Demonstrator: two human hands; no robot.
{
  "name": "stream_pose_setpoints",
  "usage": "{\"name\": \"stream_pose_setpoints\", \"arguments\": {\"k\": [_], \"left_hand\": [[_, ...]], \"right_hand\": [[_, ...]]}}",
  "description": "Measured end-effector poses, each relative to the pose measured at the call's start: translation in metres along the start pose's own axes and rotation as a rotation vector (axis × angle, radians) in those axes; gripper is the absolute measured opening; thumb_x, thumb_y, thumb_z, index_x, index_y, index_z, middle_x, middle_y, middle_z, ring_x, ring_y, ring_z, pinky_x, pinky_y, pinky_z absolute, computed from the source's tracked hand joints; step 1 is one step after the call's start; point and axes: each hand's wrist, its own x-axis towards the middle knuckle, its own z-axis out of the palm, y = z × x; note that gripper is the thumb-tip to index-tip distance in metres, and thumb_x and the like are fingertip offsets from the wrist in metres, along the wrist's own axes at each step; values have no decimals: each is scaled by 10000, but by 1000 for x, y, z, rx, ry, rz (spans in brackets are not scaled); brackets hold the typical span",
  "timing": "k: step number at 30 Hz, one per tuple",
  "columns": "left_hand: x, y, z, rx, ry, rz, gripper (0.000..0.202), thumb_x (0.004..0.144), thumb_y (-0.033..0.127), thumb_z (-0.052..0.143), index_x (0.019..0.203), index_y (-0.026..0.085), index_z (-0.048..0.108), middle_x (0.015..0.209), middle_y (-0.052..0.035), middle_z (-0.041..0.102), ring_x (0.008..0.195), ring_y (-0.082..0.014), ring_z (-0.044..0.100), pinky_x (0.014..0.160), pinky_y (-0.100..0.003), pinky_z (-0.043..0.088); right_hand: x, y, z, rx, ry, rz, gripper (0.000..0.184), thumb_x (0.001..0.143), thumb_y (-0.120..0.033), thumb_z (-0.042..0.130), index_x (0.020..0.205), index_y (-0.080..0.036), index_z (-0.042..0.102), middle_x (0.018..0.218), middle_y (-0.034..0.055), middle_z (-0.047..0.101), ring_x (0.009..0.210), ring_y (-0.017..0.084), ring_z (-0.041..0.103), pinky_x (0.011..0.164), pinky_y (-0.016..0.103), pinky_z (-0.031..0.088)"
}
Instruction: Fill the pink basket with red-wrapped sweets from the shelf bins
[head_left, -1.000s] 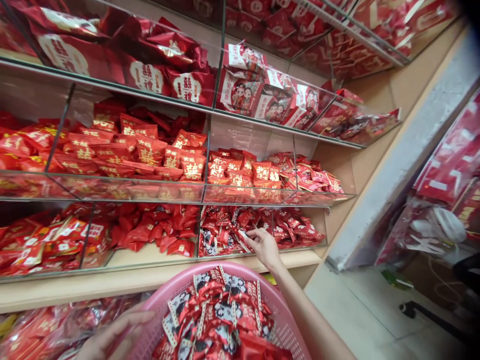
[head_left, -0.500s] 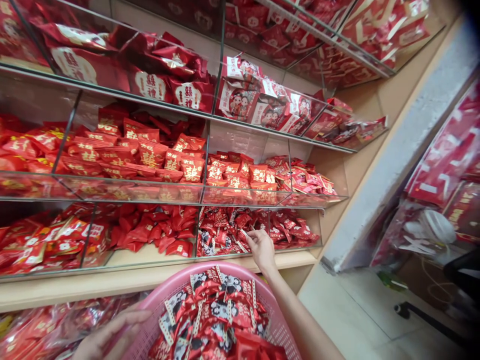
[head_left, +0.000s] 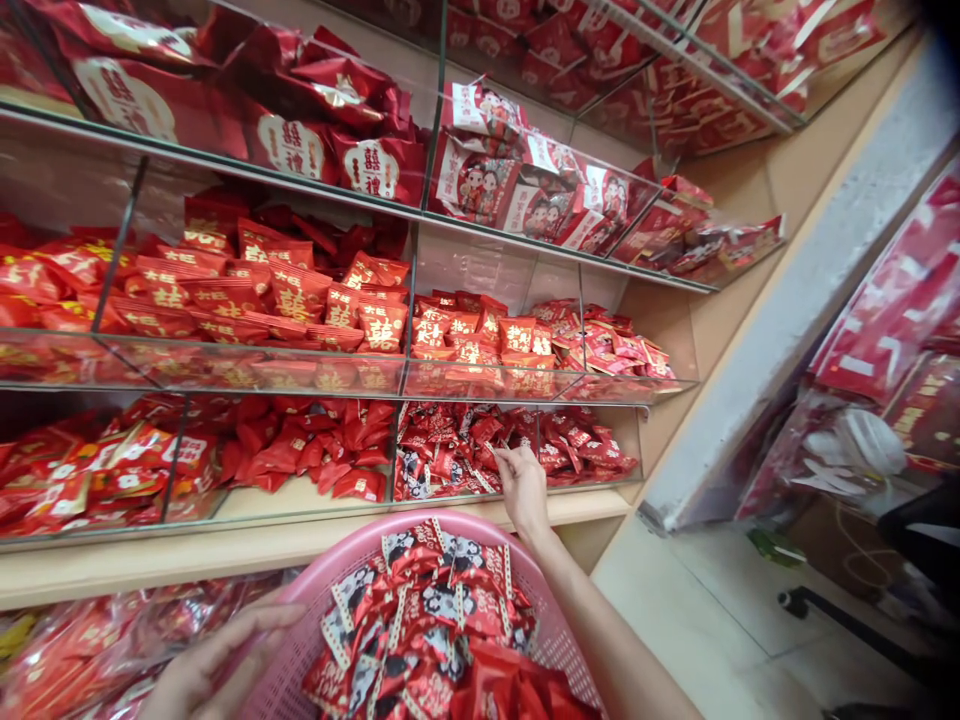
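Head view: glass-divided shelves (head_left: 150, 563) above, a pink basket (head_left: 562, 640) below, and a right hand (head_left: 526, 490) at the small patterned packets (head_left: 435, 470)

Largest by far, the wooden shelves rise in tiers, their compartments piled mostly with red packaging. Pale tiled floor (head_left: 690, 600) shows at the right, beyond the wooden side panel.

Next in size is the pink basket, round and perforated, just in front of the lowest tier and cut off by the bottom edge of the view. To its left, below the ledge, lie red goods in clear plastic (head_left: 105, 645).

Large dark-red bags (head_left: 292, 145) sit on an upper tier at the left. Bright red packets with gold characters (head_left: 300, 295) fill the tier beneath.

The left hand (head_left: 221, 665) is at the basket's left rim, fingers extended (whether it grips the rim or only rests there, I cannot tell). The right hand reaches into a lowest-tier compartment, thumb and forefinger brought close together at the small patterned packets; whether one is pinched between them is too small to tell.

Smallest are the packets themselves. Inside the basket, red packets with black-and-white figures (head_left: 450, 605) lie heaped, with plainer glossy red packets (head_left: 517, 690) at the near right side of the heap.
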Motion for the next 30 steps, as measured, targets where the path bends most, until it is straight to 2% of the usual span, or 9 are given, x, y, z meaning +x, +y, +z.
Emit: {"name": "stream_pose_setpoints", "arguments": {"k": [6,13,18,20,23,24,26,28,30], "left_hand": [[-2,8,2,11,-6,21,357,714,563,549,893,307,722,1029,-10,717,1028,-264,616,950,-414,423],[6,15,0,78,-64,90,333,733,523,539,899,300,722,1055,-26,708,1051,-262,605,946,-390,424],[15,71,-3,-43,-6,40,391,637,552,625,871,255,726,1175,-63,649,1102,-296,564,979,-429,381],[16,104,0,-273,-161,-109,463,649,559,621,961,224,691,1091,-84,691,1005,-265,625,919,-385,453],[15,140,10,-772,-659,-431,588,794,619,366,986,141,649,986,-148,712,816,-232,687,742,-343,537],[15,147,13,-865,-750,-485,598,822,604,316,984,128,639,968,-151,712,800,-213,689,716,-313,535],[14,154,19,-948,-784,-500,515,855,535,342,1019,127,612,937,-131,713,779,-186,688,686,-277,528],[13,153,22,-944,-693,-461,353,841,430,480,1031,157,598,911,-83,714,760,-173,684,681,-272,528],[12,149,25,-918,-601,-410,239,803,331,583,982,176,611,879,-38,711,745,-165,679,681,-272,532]], "right_hand": [[2,-21,-19,25,-16,-53,255,855,-272,438,863,-154,664,752,47,526,671,155,506,651,266,419],[-8,-79,-64,160,-39,-77,190,862,-268,469,864,-191,643,760,30,527,666,142,500,603,254,410],[-44,-123,-79,258,-56,-116,157,864,-205,487,913,-216,635,824,42,546,743,153,534,603,247,437],[-60,-135,-79,271,-74,-163,177,862,-167,485,957,-225,623,826,43,550,748,156,542,618,255,451],[-81,-144,-80,227,-124,-321,286,860,-108,460,1069,-258,584,830,46,563,748,156,553,632,264,463],[-87,-145,-81,197,-149,-396,303,860,-123,466,1108,-265,567,832,49,571,747,161,556,636,272,466],[-95,-143,-84,149,-216,-554,328,850,-233,512,1177,-253,530,853,66,593,762,183,565,667,309,476],[-99,-139,-89,120,-291,-673,441,810,-366,564,1221,-218,501,894,90,615,800,213,578,725,356,483],[-102,-136,-91,105,-330,-726,485,785,-382,592,1226,-203,498,933,100,630,850,229,588,789,379,481]]}}
